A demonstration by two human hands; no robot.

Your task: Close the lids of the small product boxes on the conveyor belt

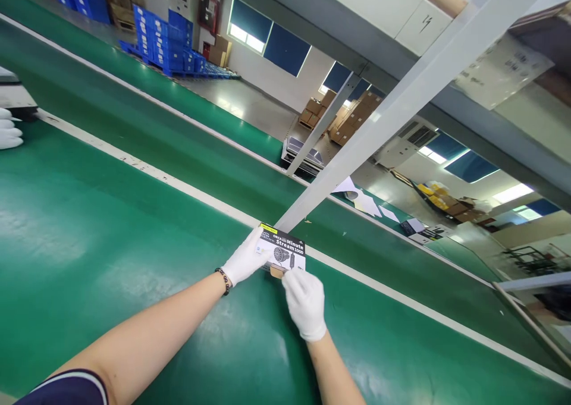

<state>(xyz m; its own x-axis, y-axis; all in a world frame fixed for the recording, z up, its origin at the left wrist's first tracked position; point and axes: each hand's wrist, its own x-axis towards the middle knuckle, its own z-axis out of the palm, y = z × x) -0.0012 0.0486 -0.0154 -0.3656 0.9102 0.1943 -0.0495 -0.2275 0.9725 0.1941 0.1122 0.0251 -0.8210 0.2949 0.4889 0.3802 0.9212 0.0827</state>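
A small printed carton (282, 249), black and white with a yellow-green strip, reads "ORCA Minute Stream 1000". It is held tilted over the green work surface. My left hand (244, 259), in a white glove, grips the carton's left end, thumb across its face. At the lower right corner, my right hand (305, 303), also gloved, has its fingers curled closed against the carton's edge. Between the hands a brown cardboard flap (277, 271) shows at the near edge. What the right fingertips pinch is partly hidden.
Behind the carton stands a slanting white post (357, 161) under an overhead shelf. A belt (214, 173) runs past, edged by a white rail. Another person's gloved hand (8, 132) is at far left. Papers (368, 203) and small boxes (422, 229) lie across the belt.
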